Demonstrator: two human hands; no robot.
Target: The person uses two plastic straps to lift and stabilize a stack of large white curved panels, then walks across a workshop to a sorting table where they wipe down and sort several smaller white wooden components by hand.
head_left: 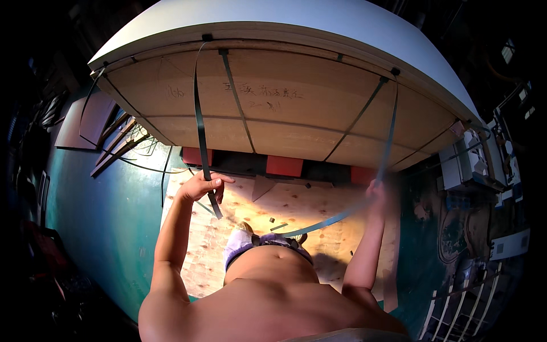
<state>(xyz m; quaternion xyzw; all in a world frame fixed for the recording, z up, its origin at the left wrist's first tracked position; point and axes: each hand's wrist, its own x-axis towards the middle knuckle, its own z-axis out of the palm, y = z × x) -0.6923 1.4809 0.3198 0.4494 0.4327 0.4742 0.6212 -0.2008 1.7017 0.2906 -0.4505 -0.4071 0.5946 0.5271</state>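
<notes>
A large package of stacked boards (299, 71) stands in front of me, with dark straps across its near side. One loose dark strap (200, 126) hangs from its top edge down to my left hand (200, 187), which pinches it low, near its free end. My right hand (376, 192) is smeared by motion but closed around another loose strap (336, 218). That strap comes down from the top right of the package, passes through the hand and curves back toward my waist.
Red blocks (285, 166) stand under the package. A plywood sheet (194, 251) with small strap scraps lies on the green floor (108, 211). More loose strap (128, 162) and wooden strips (111, 151) are at left. White equipment (464, 162) stands at right, near a rack (464, 302).
</notes>
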